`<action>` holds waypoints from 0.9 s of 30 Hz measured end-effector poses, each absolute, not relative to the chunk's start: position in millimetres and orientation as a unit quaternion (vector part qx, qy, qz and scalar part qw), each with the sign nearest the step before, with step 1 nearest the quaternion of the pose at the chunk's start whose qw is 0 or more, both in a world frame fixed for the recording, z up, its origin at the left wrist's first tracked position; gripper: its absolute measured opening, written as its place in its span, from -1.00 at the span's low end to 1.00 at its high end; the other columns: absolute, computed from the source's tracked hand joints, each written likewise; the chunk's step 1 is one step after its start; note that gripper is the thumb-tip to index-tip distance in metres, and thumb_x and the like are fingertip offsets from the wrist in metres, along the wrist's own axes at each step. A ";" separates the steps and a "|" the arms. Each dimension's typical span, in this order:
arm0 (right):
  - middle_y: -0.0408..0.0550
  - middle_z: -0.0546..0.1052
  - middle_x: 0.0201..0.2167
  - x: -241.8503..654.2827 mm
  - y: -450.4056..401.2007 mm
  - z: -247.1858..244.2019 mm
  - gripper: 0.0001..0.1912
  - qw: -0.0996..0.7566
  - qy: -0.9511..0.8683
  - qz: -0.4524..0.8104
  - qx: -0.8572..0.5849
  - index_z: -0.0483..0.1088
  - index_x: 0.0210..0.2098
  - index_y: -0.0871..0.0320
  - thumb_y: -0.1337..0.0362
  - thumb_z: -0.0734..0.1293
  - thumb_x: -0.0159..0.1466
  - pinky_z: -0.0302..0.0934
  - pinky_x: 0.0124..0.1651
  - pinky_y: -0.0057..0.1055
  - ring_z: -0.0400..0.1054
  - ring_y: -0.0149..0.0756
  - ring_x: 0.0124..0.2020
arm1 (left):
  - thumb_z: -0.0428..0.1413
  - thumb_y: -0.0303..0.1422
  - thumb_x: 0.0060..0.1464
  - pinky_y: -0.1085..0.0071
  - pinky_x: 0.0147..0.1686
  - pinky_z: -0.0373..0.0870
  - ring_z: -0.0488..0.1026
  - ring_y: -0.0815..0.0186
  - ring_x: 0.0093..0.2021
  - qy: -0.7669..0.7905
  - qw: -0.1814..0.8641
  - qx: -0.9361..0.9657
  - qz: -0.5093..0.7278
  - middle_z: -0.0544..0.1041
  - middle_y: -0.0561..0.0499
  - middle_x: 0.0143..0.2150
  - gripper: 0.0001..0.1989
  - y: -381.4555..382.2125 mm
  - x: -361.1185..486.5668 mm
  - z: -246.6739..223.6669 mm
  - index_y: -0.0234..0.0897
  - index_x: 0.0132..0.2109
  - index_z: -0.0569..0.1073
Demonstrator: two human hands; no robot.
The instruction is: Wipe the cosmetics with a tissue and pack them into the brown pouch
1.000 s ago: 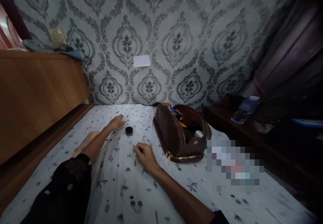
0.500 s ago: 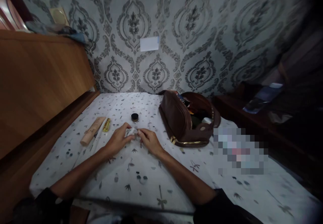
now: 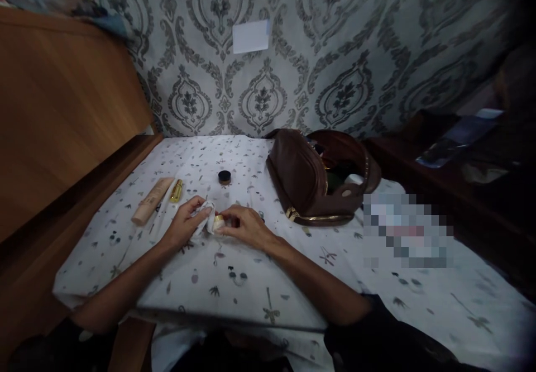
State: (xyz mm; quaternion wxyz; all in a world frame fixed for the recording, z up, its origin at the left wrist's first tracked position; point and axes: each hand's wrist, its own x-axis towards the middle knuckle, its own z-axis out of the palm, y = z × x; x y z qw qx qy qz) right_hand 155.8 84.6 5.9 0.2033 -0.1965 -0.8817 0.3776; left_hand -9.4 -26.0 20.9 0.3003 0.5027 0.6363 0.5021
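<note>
A crumpled white tissue (image 3: pixel 204 223) is pinched in my left hand (image 3: pixel 184 222). Against its right side is a small jar with a gold-coloured band (image 3: pixel 218 222), which my right hand (image 3: pixel 247 225) grips between thumb and fingers. Just beyond my hands a small round pot with a black lid (image 3: pixel 224 177) sits on the patterned white cloth (image 3: pixel 234 271). To the left lie a beige tube (image 3: pixel 151 202), a small gold bottle (image 3: pixel 176 191) and a thin stick-like item (image 3: pixel 156 219) between them and my left arm.
An open brown bag (image 3: pixel 299 176) with several items inside stands at the back right. Right of it lies a blurred-out item (image 3: pixel 408 231). Wooden furniture (image 3: pixel 71 93) borders the left, and a patterned wall (image 3: pixel 285 81) rises behind.
The view has tilted down a little. My hands have shifted slightly apart, and the small jar now shows between them, with more of the tissue visible in my left hand.
</note>
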 end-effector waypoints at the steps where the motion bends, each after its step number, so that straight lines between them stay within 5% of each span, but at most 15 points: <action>1: -0.10 0.53 -0.32 155.5 83.9 5.6 -0.60 0.204 -0.884 0.370 -0.198 0.55 -0.12 0.16 0.06 0.49 0.12 0.13 -0.29 -0.46 0.33 -0.39 -0.39 | 0.12 -0.06 0.08 0.49 -0.48 0.26 0.28 0.41 -0.51 0.635 0.309 0.502 0.499 0.41 0.12 -0.45 -0.66 -26.8 -9.4 21.5 -0.28 -0.30 0.40; 9: -0.13 0.46 -0.25 156.1 75.7 6.4 -0.62 0.179 -0.895 0.388 -0.130 0.51 -0.12 0.14 0.28 0.52 0.05 0.17 -0.26 -0.48 0.32 -0.39 -0.34 | 0.18 -0.09 0.03 0.50 -0.47 0.26 0.30 0.41 -0.51 0.628 0.325 0.497 0.503 0.45 0.10 -0.46 -0.67 -31.9 -12.8 32.2 -0.30 -0.34 0.44; 13: -0.15 0.45 -0.29 155.5 74.4 4.2 -0.64 0.199 -0.882 0.410 -0.119 0.47 -0.14 0.16 0.44 0.47 0.05 0.18 -0.25 -0.49 0.31 -0.42 -0.34 | 0.15 -0.15 0.08 0.47 -0.40 0.29 0.33 0.38 -0.45 0.651 0.240 0.513 0.505 0.44 0.09 -0.45 -0.73 -32.0 -15.1 31.0 -0.30 -0.34 0.45; 20: -0.20 0.36 -0.41 155.0 77.9 2.1 -0.80 0.190 -0.880 0.421 -0.114 0.39 -0.40 0.19 0.33 0.50 0.08 0.12 -0.34 -0.51 0.25 -0.43 -0.41 | 0.07 -0.34 0.22 0.40 -0.18 0.36 0.43 0.29 -0.20 0.584 0.095 0.692 0.413 0.45 -0.03 -0.26 -0.84 -35.3 -11.2 16.8 -0.29 -0.19 0.53; 27: -0.23 0.35 -0.43 154.7 78.3 1.6 -0.78 0.190 -0.868 0.442 -0.119 0.42 -0.35 0.18 0.35 0.52 0.05 0.09 -0.34 -0.50 0.25 -0.43 -0.41 | 0.05 -0.41 0.25 0.37 -0.18 0.37 0.41 0.28 -0.15 0.537 0.083 0.756 0.365 0.42 -0.06 -0.18 -0.81 -41.1 -9.6 20.0 -0.24 -0.07 0.53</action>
